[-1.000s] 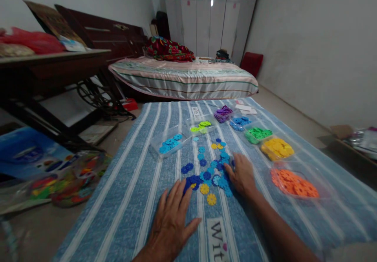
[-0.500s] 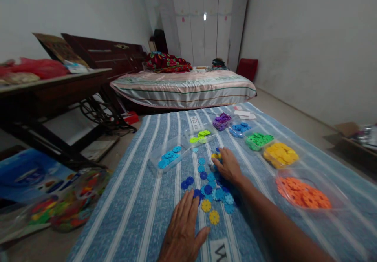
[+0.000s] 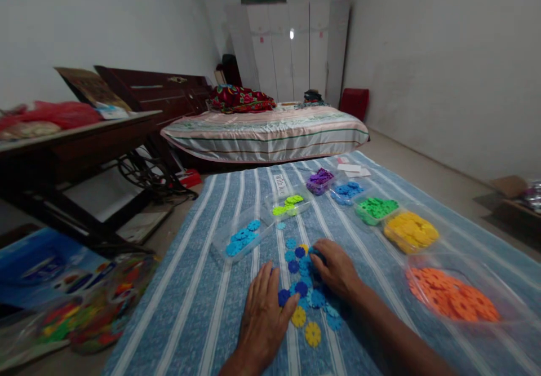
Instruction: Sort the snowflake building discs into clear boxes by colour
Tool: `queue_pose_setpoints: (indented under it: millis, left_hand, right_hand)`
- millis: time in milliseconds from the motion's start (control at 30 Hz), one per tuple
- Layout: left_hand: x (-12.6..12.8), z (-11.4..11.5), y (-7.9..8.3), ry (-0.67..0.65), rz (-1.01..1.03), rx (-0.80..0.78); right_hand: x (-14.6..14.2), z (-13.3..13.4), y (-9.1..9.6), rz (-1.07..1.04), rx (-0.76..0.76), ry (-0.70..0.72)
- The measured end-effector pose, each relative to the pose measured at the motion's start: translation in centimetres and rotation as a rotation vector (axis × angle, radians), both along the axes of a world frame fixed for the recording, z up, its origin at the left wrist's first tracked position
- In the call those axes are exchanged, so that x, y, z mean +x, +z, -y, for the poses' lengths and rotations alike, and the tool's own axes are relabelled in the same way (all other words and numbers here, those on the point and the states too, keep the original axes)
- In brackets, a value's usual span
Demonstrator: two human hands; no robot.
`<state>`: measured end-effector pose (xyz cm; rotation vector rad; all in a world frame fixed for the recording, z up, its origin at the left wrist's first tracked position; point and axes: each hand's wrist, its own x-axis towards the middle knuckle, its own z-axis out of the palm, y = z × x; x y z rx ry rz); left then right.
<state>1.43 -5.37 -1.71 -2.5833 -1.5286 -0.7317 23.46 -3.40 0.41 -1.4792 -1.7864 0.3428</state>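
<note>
A loose heap of flat toothed plastic discs (image 3: 304,288), dark blue, light blue and yellow, lies on a blue striped cloth (image 3: 203,308). My left hand (image 3: 264,319) lies flat on the cloth, fingers stretched out, its fingertips touching the heap's left side. My right hand (image 3: 336,271) rests on the heap from the right with the fingers curled down over the discs; what they hold, if anything, is hidden.
Clear tubs of sorted discs ring the heap: light blue (image 3: 240,238), lime (image 3: 288,204), purple (image 3: 319,180), blue (image 3: 347,190), green (image 3: 376,208), yellow (image 3: 411,230), orange (image 3: 454,297). A bed (image 3: 266,131) stands behind, a dark table (image 3: 76,139) left, toy bags (image 3: 97,308) on the floor.
My right hand has drawn back from the far side of the heap toward me, gathering discs closer to my left hand. The camera has tilted up slightly.
</note>
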Motion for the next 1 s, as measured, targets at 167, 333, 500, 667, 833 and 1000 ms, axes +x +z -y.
queue_pose_setpoints:
  millis: [167,333,500,667,833,1000]
  left_hand:
    - [1.6,-1.0,0.2,-0.115,0.086,-0.099]
    - [4.4,-5.0,2.9,-0.029,0.041,-0.185]
    - [7.5,-9.1,5.2,0.182,-0.141,-0.302]
    - [9.0,-9.8,5.0,0.282,-0.214,-0.297]
    - [8.8,-10.0,4.5,0.276,-0.227,-0.265]
    - [8.4,-10.4,4.5,0.212,-0.190,-0.255]
  right_hand:
    - [2.1,1.2,-1.0,-0.283,-0.032,0.066]
    - [2.9,1.4,-1.5,-0.551,-0.067,0.029]
    - [2.8,1.1,-1.1,-0.526,-0.096,0.048]
    - [2.8,1.0,-1.1,-0.525,-0.082,0.057]
    - [2.8,0.9,-1.4,-0.539,-0.084,0.050]
    - [2.7,0.8,-1.7,-0.514,-0.080,0.051]
